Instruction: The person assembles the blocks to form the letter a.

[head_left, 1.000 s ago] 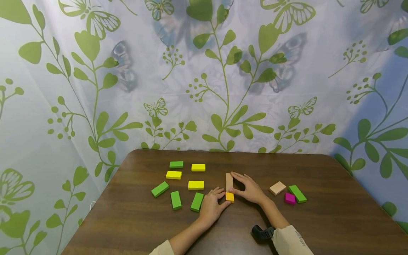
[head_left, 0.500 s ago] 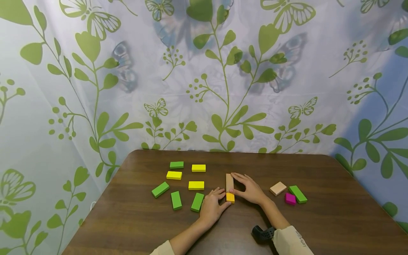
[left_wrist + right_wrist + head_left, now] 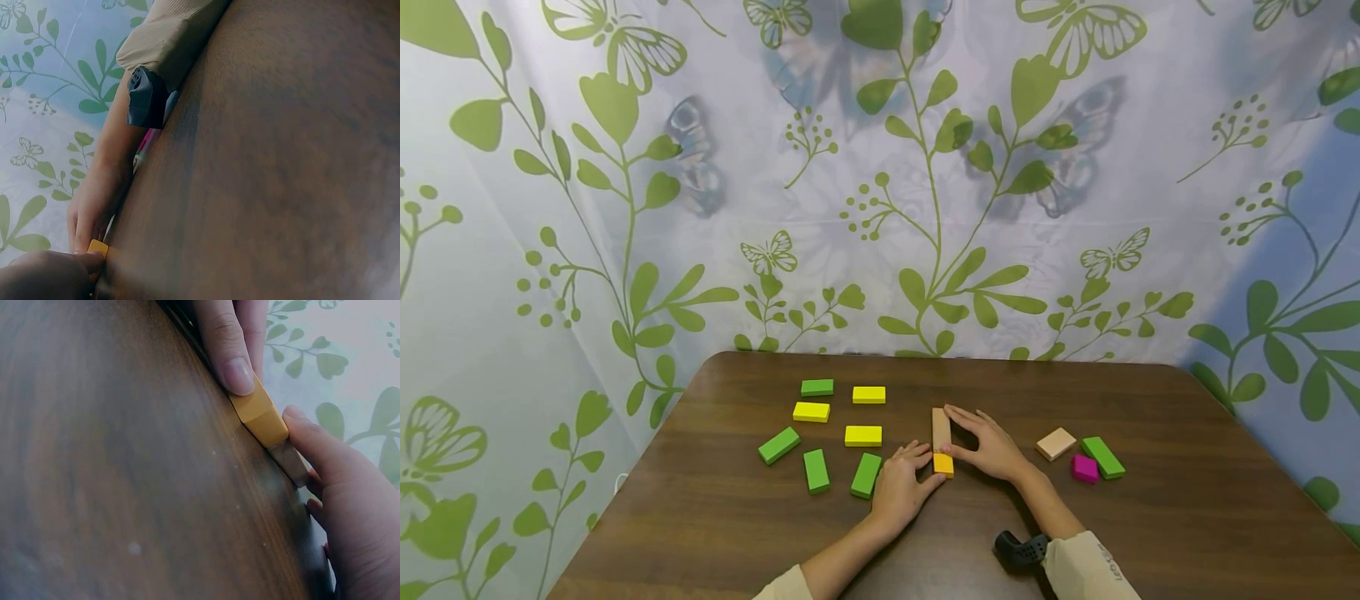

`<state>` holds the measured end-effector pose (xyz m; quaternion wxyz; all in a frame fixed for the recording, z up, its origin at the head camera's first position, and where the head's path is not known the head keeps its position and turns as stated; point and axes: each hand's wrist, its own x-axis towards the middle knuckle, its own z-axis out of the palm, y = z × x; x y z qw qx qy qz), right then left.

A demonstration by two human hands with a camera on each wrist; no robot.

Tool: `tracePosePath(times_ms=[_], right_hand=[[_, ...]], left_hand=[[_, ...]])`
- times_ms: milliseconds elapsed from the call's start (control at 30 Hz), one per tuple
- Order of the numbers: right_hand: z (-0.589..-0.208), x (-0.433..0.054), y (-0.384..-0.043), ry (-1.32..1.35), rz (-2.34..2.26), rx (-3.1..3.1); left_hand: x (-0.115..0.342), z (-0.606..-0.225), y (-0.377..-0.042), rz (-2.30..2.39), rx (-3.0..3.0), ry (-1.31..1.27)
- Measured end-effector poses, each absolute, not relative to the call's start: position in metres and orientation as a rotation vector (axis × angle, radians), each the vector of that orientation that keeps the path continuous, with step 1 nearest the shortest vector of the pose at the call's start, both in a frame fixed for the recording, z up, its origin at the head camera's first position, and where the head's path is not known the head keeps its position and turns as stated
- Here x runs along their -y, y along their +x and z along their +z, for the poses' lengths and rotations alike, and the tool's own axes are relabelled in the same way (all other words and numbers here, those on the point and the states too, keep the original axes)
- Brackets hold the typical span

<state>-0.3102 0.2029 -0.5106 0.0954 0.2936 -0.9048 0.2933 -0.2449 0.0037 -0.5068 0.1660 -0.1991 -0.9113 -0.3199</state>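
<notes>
An orange block [image 3: 943, 466] lies end to end with a longer tan wooden block [image 3: 941, 429] on the table. My left hand [image 3: 898, 483] pinches the orange block, thumb at its near end and fingers along its left side. On the other side my right hand [image 3: 992, 447] holds the tan block, index finger at the far end and thumb by the joint. The right wrist view shows the left thumb [image 3: 239, 376] pressed on the orange block [image 3: 262, 415] and the right thumb [image 3: 297, 419] against its edge. The right hand's other fingers are partly hidden there.
Left of the hands lie several green blocks [image 3: 817, 471] and yellow blocks [image 3: 863, 436]. To the right are a tan block [image 3: 1056, 443], a magenta block [image 3: 1085, 468] and a green block [image 3: 1102, 457]. A patterned curtain [image 3: 880, 208] hangs behind the brown table [image 3: 760, 533].
Both hands and the blocks keep their places relative to each other. The whole head view has shifted very slightly.
</notes>
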Motion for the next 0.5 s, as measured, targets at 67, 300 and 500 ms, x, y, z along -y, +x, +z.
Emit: tracePosePath(times_ms=[67,300,500], right_hand=[[-0.510,-0.203,-0.310,0.878,0.866,2.677],[-0.511,-0.203,-0.305,0.937,0.877,2.640],[-0.511,-0.203,-0.295,0.981,0.916,2.620]], left_hand=[[-0.004,-0.507,-0.245,-0.911,2.598,-0.562],[-0.003,-0.508,-0.244,-0.939,2.600,-0.568],[-0.002,-0.507,-0.244,-0.940,2.580,-0.589]])
